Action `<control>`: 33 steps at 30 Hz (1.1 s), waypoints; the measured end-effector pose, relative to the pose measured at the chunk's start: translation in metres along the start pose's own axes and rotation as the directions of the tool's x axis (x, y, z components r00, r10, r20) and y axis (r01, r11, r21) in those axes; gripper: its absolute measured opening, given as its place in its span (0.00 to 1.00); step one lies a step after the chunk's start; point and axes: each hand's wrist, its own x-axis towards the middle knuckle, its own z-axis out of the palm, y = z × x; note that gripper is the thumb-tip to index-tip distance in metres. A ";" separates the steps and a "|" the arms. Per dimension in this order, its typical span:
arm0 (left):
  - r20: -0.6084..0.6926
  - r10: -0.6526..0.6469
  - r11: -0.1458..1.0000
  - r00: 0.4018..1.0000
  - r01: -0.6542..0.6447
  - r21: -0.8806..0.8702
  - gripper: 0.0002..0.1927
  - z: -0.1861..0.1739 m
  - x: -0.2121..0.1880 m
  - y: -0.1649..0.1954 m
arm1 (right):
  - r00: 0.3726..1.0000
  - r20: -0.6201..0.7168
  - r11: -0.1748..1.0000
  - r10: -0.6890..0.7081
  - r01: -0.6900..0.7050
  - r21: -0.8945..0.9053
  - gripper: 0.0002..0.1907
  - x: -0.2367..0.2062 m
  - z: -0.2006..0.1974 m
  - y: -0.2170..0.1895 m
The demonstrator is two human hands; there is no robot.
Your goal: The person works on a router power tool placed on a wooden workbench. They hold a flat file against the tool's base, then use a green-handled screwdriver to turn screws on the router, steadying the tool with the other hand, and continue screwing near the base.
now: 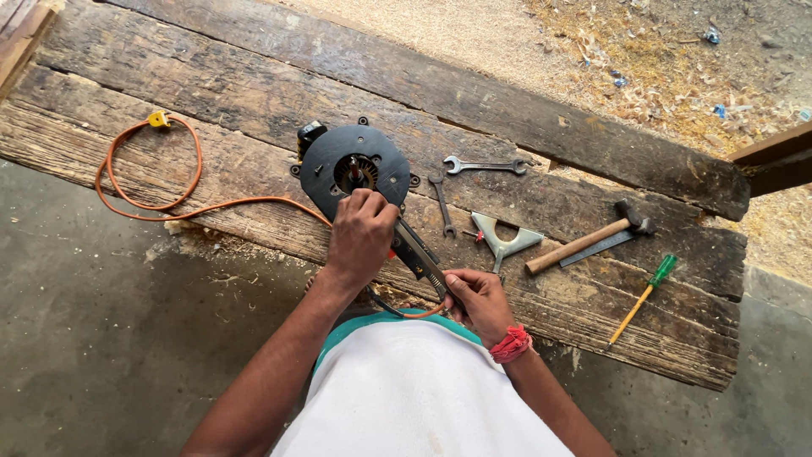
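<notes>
A rough plank bench bears a round black router base just beyond the left hand. Right of the right hand lie two spanners, a hammer and a green-handled screwdriver.

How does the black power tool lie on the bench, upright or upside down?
Upside down: the black power tool shows its round base plate and central bit opening facing up.

Soft even daylight, sharp focus

Count: 2 spanners, 1 hammer, 1 screwdriver, 1 round power tool, 1 orange cord, 1 metal bracket.
</notes>
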 end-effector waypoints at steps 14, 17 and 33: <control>-0.017 -0.042 0.993 0.999 0.040 -0.115 0.01 0.004 -0.001 0.005 | 1.000 -0.010 1.000 0.003 -0.003 -0.008 0.13 0.002 0.000 0.002; -0.055 -0.077 0.987 0.995 0.069 -0.143 0.03 0.003 -0.002 0.008 | 1.000 -0.005 1.000 0.003 -0.003 0.006 0.13 0.002 0.000 0.003; -0.075 -0.171 0.961 0.982 0.150 -0.231 0.07 0.007 -0.009 0.010 | 1.000 -0.005 1.000 -0.005 0.005 -0.005 0.13 0.003 0.000 0.005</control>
